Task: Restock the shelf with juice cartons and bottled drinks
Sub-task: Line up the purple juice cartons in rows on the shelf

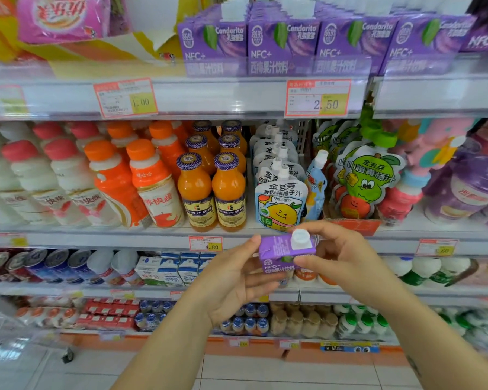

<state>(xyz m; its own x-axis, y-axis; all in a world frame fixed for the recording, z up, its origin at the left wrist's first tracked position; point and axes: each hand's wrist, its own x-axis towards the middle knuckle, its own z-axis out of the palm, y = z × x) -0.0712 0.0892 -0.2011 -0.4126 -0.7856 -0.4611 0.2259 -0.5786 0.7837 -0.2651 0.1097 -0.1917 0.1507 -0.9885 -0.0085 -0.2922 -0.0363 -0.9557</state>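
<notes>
Carton (279, 247): purple, "NFC+", white cap
Left hand (231, 280): fingers (265, 277) grip carton
Right hand (350, 260): fingers (307, 261) pinch carton
Price tag (317, 98): "2.50"

Four purple cartons (282, 43) faced out along the front edge of the top shelf (209, 97), a fifth cut off at its right end, and one loose carton (282, 249) was gripped by two hands, the left hand (237, 280) and the right hand (347, 260). Six dark-capped orange bottles (195, 190) stood in two files of three on the middle shelf (96, 235). Two red-framed price tags (317, 98) hung on the top shelf's front edge.
</notes>
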